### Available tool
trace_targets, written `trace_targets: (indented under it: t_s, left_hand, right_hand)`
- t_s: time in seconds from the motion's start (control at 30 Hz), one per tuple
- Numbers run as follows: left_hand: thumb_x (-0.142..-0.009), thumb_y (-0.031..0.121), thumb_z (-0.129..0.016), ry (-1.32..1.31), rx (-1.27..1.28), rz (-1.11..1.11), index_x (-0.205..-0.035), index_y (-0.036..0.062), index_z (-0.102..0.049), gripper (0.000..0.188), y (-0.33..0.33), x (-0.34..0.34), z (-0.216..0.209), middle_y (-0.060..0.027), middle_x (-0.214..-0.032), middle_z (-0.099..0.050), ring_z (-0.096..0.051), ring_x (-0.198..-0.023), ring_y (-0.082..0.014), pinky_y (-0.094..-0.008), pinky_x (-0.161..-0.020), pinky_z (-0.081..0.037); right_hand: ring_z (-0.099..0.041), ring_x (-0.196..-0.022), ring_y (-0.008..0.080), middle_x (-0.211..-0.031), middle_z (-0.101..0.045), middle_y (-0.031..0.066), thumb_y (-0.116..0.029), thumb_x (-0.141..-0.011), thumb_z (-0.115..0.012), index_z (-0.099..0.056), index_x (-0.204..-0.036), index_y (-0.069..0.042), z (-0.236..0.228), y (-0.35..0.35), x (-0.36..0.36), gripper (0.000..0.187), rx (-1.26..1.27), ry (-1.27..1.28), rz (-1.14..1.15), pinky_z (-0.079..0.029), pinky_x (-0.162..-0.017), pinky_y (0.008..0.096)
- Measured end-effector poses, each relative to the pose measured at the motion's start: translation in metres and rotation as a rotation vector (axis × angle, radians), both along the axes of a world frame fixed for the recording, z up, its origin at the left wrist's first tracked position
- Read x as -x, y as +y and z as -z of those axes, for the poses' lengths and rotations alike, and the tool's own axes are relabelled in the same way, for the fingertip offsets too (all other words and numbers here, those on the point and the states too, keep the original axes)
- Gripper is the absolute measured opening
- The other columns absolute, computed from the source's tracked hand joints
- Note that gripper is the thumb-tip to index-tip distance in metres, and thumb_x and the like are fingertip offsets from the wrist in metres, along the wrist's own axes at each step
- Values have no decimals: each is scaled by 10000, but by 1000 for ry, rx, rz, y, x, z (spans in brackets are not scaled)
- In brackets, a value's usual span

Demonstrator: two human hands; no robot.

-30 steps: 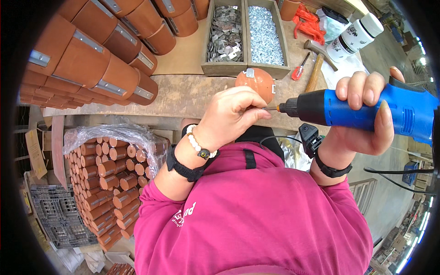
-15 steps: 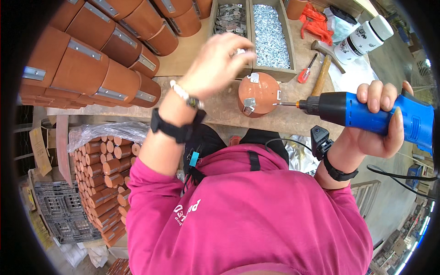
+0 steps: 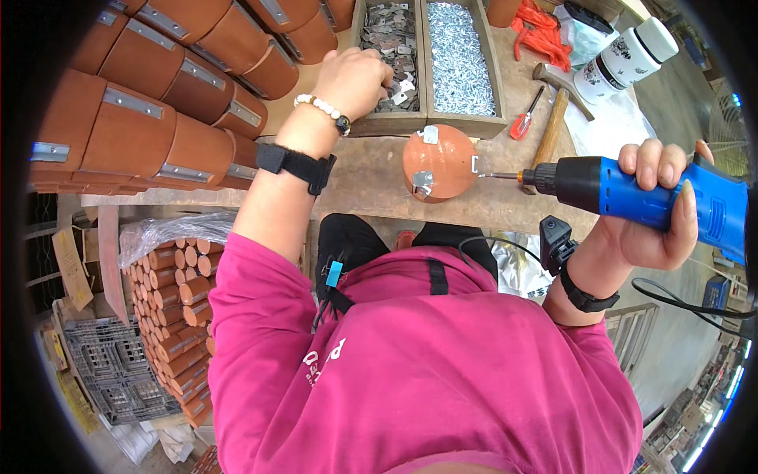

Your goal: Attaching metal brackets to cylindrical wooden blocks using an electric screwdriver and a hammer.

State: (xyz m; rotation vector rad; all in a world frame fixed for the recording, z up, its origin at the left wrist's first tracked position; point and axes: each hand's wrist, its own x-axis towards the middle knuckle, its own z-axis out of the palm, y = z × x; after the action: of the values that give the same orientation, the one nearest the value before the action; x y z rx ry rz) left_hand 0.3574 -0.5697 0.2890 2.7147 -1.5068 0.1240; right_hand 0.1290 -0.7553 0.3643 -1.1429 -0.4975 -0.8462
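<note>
My right hand [image 3: 651, 209] grips a blue and black power screwdriver [image 3: 632, 193] held level, its bit pointing left at a small metal bracket on the side of a round terracotta pot [image 3: 442, 162] that stands upside down on the wooden bench [image 3: 363, 178]. My left hand [image 3: 359, 79] reaches forward into the left compartment of a wooden tray [image 3: 387, 125] filled with small metal brackets [image 3: 391, 39]; the fingers curl among them and I cannot tell what they hold. The tray's right compartment holds silver screws [image 3: 458, 51].
Rows of terracotta pots with metal strips [image 3: 158, 103] lie stacked at the left. A hammer [image 3: 553, 118], a red-handled screwdriver [image 3: 523, 122], an orange item [image 3: 541, 35] and a white bottle [image 3: 624, 55] lie at the right. Bundled small pots [image 3: 174, 316] and a grey crate [image 3: 110, 371] sit below.
My left hand has left the pot and moved forward into the bracket compartment. The power screwdriver has stayed pointed at the pot's side, shifting only slightly.
</note>
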Motion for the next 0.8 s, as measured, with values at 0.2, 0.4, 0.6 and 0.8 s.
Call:
trace_targets:
  t_s: [0.2, 0.4, 0.6, 0.8]
  left_hand:
    - [-692, 124, -597, 229, 340, -44, -832, 71, -598, 150, 3, 17, 1, -42, -747, -576, -533, -674, -172, -299, -621, -423]
    - [-726, 76, -570, 612, 685, 50, -927, 34, -560, 206, 1, 74, -27, -25, -651, -509, -473, -597, -99, -224, -558, -406]
    - [-690, 68, -569, 183, 641, 151, -812, 61, -564, 122, 6, 95, -37, -72, -653, -554, -537, -613, -213, -304, -602, -403]
    - [-668, 79, -530, 28, 473, 231, -767, 71, -557, 103, 4, 111, -43, -59, -686, -582, -546, -623, -244, -328, -607, -395]
  right_hand:
    - [-442, -712, 190, -841, -461, 88, -140, -791, -379, -253, -1202, -7, -2, -1, 4, 450, -13, -18, -7, -388, -676, 389]
    - [-421, -705, 153, -808, -467, 72, -136, -745, -426, -335, -1134, 8, -6, 5, 9, 424, -58, 20, 55, -339, -699, 329]
    - [-427, -712, 158, -806, -470, 73, -140, -754, -414, -342, -1133, 2, -8, 6, 17, 411, -42, 7, 53, -341, -702, 331]
    - [-460, -708, 203, -832, -472, 102, -141, -790, -379, -244, -1194, 6, -6, 3, 22, 451, -42, -56, 32, -391, -669, 395]
